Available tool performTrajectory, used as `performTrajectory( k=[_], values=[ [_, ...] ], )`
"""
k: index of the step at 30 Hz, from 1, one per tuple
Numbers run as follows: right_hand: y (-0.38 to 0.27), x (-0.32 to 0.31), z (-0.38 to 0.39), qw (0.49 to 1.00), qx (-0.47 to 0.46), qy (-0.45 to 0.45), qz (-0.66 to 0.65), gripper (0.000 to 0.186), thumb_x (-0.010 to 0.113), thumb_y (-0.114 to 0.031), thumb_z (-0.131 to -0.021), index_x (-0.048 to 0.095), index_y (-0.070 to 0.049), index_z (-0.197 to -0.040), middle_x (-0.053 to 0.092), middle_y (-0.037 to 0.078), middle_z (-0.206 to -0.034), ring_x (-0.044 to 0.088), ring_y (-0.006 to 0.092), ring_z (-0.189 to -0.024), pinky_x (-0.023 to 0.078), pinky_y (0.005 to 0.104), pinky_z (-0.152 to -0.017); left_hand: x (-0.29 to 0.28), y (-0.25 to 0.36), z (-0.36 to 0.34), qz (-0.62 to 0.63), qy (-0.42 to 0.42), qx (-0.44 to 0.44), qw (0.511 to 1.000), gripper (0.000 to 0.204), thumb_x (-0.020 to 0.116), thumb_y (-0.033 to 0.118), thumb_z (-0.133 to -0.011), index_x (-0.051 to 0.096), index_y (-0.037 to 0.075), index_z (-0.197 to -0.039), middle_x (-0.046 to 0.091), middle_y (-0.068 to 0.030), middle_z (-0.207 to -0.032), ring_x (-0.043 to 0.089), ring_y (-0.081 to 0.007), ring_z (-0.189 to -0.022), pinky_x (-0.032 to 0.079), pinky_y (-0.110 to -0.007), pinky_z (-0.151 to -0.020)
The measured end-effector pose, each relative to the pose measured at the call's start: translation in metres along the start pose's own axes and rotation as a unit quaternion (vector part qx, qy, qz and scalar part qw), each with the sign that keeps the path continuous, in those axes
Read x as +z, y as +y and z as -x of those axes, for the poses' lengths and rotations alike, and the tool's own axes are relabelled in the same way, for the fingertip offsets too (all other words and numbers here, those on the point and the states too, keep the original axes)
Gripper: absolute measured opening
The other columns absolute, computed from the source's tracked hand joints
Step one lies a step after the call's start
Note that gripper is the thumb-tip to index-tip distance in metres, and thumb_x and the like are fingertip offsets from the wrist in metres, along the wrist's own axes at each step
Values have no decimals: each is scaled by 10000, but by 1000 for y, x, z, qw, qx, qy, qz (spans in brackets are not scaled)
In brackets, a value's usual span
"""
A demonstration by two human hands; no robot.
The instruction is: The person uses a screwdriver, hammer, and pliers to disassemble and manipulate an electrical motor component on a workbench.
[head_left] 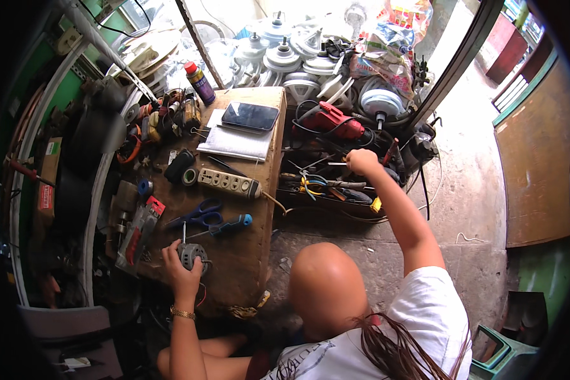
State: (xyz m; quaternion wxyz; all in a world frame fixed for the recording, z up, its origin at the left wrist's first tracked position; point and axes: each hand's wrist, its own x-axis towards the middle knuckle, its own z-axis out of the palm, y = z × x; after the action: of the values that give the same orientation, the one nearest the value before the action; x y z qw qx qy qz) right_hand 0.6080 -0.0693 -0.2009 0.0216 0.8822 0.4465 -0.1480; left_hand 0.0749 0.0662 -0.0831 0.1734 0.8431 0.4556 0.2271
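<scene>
I had the left hand [181, 268] gripping the motor [190, 255] — probably dense, rigid, best held by its casing. The right hand [363, 163] pinched a slim tool [337, 164].

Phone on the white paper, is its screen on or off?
Off, apparently: the phone screen is dark, with no lit display, only faint reflections.

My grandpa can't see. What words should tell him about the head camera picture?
A person's left hand holds a small grey motor at a wooden table. Their right hand reaches into a crowded tool box, near a red power tool.
</scene>
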Motion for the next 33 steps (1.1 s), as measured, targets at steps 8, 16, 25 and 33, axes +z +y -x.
performTrajectory(
  k=[8,16,25,33],
  values=[
    [-132,-111,98,823,-326,17,-464,350,558,-38,-937,582,-49,-1286,672,103,-929,615,168,-825,510,312,-757,-1,86,-15,267,19,30,963,743,641,389,-877,323,42,-1452,375,-162,-1445,367,-291,-1351,324,-415,-1078],
    [-196,-107,83,729,-302,-54,-612,232,577,-77,-926,646,17,-1126,691,68,-956,657,140,-838,530,285,-770,30,112,-19,795,-38,-231,559,290,487,359,-1010,567,134,-1174,654,-42,-991,611,-235,-1021,468,-441,-971],
    [-31,105,18,995,-104,11,4,437,606,-435,-894,567,-60,-1114,654,217,-1058,651,417,-962,522,507,-807,-199,-48,60,705,242,-182,642,163,502,130,-967,522,108,-1128,420,66,-705,353,-35,-528,309,-195,-456],
    [-43,53,44,982,-61,171,58,159,525,-106,-877,624,-130,-1000,645,125,-929,669,335,-849,526,470,-719,-239,-98,141,492,430,-325,684,621,475,55,-961,167,206,-1478,572,-68,-993,602,-170,-776,537,-295,-666]
  ],
)
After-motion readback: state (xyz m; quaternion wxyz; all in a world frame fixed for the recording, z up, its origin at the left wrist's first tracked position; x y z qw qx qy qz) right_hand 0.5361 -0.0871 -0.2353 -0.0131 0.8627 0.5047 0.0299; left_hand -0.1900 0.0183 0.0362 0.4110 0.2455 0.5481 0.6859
